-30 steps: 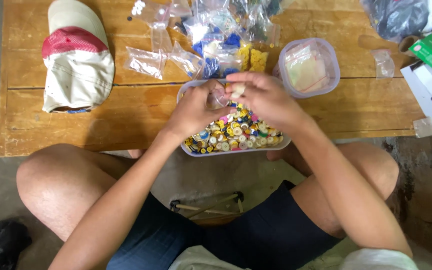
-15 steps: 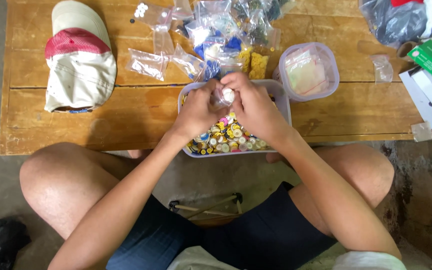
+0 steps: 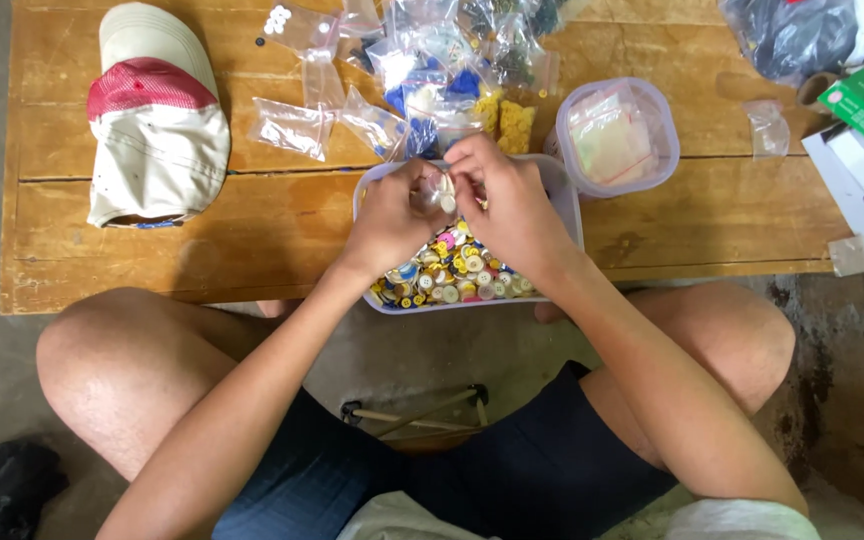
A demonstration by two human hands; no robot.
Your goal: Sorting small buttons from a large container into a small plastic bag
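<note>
A small clear bag (image 3: 439,190) sits pinched between both hands just above the tub of mixed buttons (image 3: 457,272) at the table's near edge. The left hand (image 3: 392,215) grips one side with fingers pressed together; the right hand (image 3: 512,205) nips the top with thumb and forefinger. If the thin plastic slips, its contents likely drop back among the loose buttons — or bounce off the wooden table (image 3: 712,215). The tub overhangs the edge, so a downward press could tip it.
</note>
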